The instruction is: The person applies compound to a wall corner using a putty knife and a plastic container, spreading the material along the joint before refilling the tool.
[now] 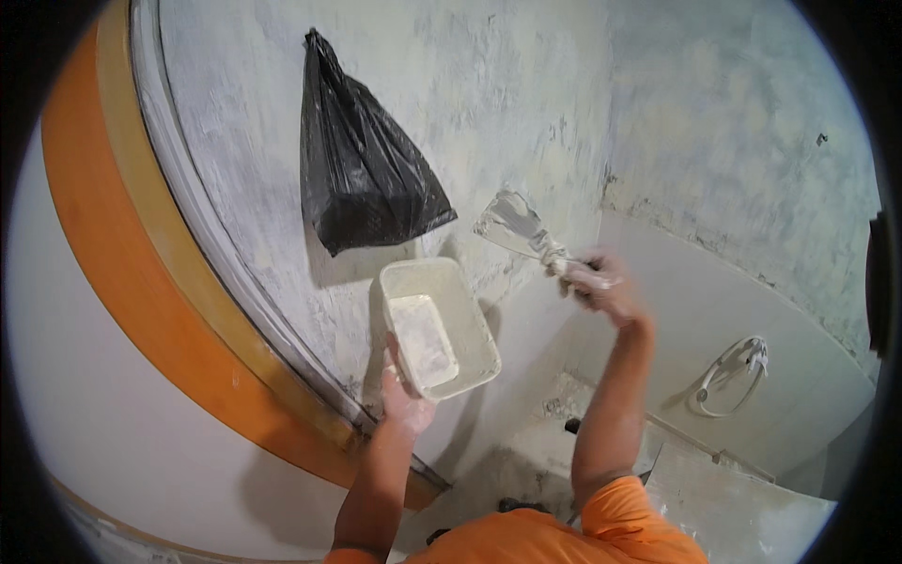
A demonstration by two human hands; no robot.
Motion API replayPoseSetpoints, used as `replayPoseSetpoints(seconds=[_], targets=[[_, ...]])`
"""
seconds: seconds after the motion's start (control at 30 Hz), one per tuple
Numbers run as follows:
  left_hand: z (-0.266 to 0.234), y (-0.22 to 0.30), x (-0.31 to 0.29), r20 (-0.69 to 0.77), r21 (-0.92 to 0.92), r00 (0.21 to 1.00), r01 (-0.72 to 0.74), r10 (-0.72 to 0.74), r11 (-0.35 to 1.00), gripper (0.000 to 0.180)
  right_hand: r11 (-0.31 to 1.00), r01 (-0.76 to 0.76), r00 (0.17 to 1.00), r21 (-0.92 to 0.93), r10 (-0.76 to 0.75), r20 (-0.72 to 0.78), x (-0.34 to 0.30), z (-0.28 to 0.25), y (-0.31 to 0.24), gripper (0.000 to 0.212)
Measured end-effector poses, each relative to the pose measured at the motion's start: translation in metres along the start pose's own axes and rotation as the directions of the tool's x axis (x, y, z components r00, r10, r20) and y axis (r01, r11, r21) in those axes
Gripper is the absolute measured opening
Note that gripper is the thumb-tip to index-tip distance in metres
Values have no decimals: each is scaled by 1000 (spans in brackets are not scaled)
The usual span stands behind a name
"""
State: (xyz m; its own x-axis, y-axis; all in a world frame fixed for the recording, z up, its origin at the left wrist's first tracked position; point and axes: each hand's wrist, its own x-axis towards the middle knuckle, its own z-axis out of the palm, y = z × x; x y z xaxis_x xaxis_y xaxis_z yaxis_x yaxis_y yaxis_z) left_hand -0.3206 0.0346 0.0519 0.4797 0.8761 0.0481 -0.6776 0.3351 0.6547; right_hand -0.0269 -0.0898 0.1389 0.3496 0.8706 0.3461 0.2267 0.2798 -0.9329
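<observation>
A white rectangular plastic tub, streaked with pale plaster inside, tilts in front of me. My left hand grips it from below and at its left side; part of the fingers is behind the tub. To the right, my right hand is closed round the handle of a putty knife. Wet white plaster coats the blade and the neck of the knife. The blade points up and left, close to the patchy wall and apart from the tub. Motion blurs the right hand slightly.
A black plastic bag hangs on the wall above the tub. An orange-edged door frame curves along the left. White panelling lines the lower right wall, where a white shower hose hangs. A dusty ledge is below.
</observation>
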Motion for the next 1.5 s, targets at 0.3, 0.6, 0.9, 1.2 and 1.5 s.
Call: replayPoseSetpoints(seconds=[0.3, 0.6, 0.9, 1.2, 1.5], targets=[[-25, -30, -6, 369, -95, 891, 320, -266, 943, 60, 535, 453, 871, -714, -95, 482, -30, 41, -76, 30], [-10, 5, -36, 318, -260, 887, 422, -336, 868, 56, 659, 607, 741, -444, -268, 615, -20, 61, -96, 43], [3, 21, -47, 375, -362, 872, 449, -313, 817, 56, 561, 681, 730, -470, -561, 390, 18, 74, -168, 46], [14, 32, -60, 362, -353, 877, 443, -316, 824, 56, 410, 739, 553, -534, -822, 134, 122, 127, -252, 47], [19, 35, -72, 340, -350, 901, 387, -270, 853, 57, 595, 631, 732, -497, -668, 130, 154, 149, -268, 34]])
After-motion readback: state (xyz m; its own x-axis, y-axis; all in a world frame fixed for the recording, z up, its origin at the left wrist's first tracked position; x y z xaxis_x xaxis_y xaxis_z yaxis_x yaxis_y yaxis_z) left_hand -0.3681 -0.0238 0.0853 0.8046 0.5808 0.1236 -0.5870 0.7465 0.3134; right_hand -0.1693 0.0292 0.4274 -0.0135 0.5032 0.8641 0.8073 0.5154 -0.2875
